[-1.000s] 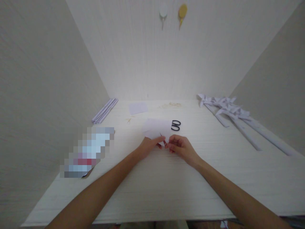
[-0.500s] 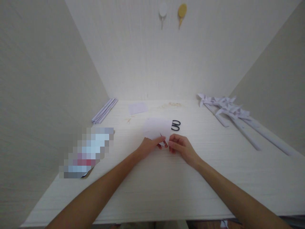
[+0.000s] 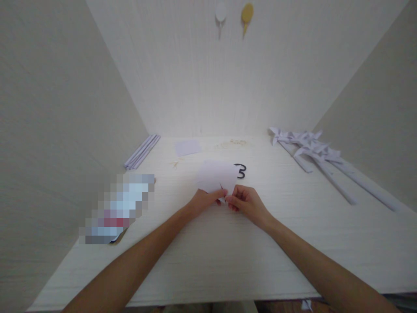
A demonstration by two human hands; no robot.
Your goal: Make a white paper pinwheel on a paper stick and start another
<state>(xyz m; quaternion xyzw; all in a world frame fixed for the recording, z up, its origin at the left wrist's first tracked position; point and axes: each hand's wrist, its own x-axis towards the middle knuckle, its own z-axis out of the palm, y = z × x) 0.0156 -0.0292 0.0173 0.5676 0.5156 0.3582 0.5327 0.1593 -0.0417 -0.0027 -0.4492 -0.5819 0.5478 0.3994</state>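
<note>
From the head camera, your left hand (image 3: 203, 201) and right hand (image 3: 246, 202) meet fingertip to fingertip at the middle of the white table (image 3: 208, 261), and both are pinched on the near edge of a white paper sheet (image 3: 217, 176). The sheet stands tilted up from your fingers, its body rising just beyond them, so it lies on the far side of both hands with its lower corner caught between your thumbs and forefingers. How firmly each hand clamps it is too small to tell.

Taking that sheet as your mark: black scissors (image 3: 241, 171) lie just beside it on the right, their handles partly hidden behind its edge. A smaller flat piece of paper (image 3: 188, 147) lies beyond the sheet, toward the back wall. A bundle of rolled paper sticks (image 3: 142, 151) lies well to the sheet's left, by the side wall. A row of folded paper pinwheels on long stems (image 3: 321, 158) lies well to the sheet's right.
</note>
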